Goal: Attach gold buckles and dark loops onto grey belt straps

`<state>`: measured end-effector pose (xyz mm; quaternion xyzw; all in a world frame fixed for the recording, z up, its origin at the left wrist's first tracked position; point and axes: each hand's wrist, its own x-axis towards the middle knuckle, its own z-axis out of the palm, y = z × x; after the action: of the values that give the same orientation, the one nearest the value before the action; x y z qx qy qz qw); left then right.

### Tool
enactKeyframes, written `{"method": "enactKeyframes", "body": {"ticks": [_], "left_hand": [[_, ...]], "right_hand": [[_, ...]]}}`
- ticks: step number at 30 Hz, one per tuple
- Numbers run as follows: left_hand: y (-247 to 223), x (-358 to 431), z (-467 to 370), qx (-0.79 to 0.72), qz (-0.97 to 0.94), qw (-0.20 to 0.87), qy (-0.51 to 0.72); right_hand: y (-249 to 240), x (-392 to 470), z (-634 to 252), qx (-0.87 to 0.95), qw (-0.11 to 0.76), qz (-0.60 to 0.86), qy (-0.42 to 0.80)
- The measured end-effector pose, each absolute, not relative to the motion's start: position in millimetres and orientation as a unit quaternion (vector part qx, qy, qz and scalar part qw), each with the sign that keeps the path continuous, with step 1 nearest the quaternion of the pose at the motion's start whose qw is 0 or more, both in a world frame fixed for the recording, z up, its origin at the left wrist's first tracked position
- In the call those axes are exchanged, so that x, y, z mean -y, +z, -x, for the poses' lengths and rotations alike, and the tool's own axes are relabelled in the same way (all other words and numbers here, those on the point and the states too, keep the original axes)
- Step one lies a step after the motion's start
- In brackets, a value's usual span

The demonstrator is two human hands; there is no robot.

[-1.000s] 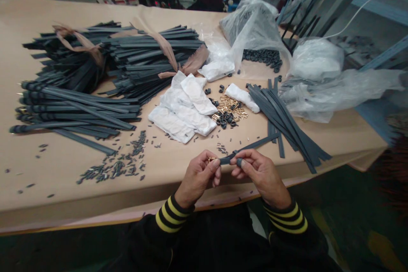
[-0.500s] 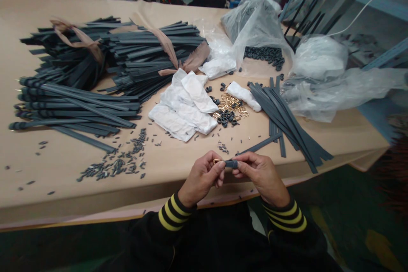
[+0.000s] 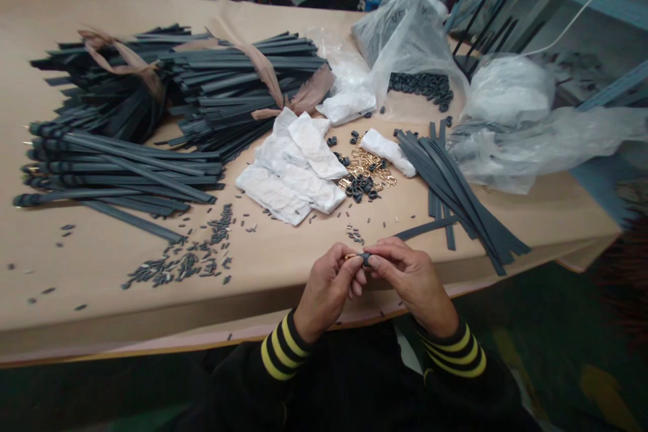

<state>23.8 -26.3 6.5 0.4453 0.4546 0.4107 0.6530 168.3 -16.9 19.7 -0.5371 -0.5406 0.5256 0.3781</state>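
Note:
Close together at the table's front edge, both my hands pinch one dark grey strap (image 3: 424,227). My left hand (image 3: 327,287) is closed on its buckle end, where a bit of gold-coloured metal (image 3: 349,256) pokes out. My right hand (image 3: 418,280) grips the same strap just to the right, fingers pressed together. Between the fingertips shows a short dark band (image 3: 365,258), mostly covered by the fingers. The strap's long part emerges behind my right hand and reaches toward a fan of loose straps (image 3: 455,189).
Small dark pieces (image 3: 187,263) lie scattered at left. Finished-looking straps with buckles (image 3: 126,162) and tied strap bundles (image 3: 243,88) sit behind. White packets (image 3: 293,169), gold buckles (image 3: 367,169) and black loops (image 3: 362,187) fill the middle. A plastic bag (image 3: 405,40) spills black parts at the back.
My hands have drawn closer together, the right one moving left along the strap. Less of the strap shows between the fingertips. The strap's tail has shifted slightly.

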Motion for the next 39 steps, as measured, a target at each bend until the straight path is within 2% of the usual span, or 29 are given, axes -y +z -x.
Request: {"method": "enactKeyframes", "body": {"ticks": [4,9,14,17,21,23,27,29,33,39], "left_hand": [[7,30,-28,-0.477,-0.462,0.620,0.416],[8,34,-29,-0.517,-0.510,0.552,0.410],[12,35,-25,-0.498,-0.498,0.599,0.382],[17,32,-20,-0.473,-0.467,0.645,0.377],[23,28,-12,-0.469,-0.452,0.661,0.372],[25,26,-7,-0.464,-0.455,0.665,0.367],[25,26,-3,-0.453,-0.478,0.668,0.346],[22,27,-3,-0.447,-0.486,0.672,0.335],[18,30,-8,-0.443,-0.506,0.670,0.315],[20,29,-11,-0.471,-0.546,0.630,0.288]], "right_hand": [[20,20,-165,0.505,0.378,0.548,0.549],[28,22,-161,0.547,0.342,0.546,0.534],[34,22,-157,0.588,0.327,0.533,0.513],[40,20,-161,0.660,0.308,0.522,0.444],[50,11,-177,0.749,0.337,0.515,0.246],[54,6,-189,0.782,0.292,0.519,0.186],[58,3,-206,0.813,0.067,0.506,0.281],[59,5,-207,0.807,0.015,0.485,0.336],[59,9,-197,0.776,0.026,0.461,0.430],[50,11,-188,0.736,0.065,0.473,0.480]]}}
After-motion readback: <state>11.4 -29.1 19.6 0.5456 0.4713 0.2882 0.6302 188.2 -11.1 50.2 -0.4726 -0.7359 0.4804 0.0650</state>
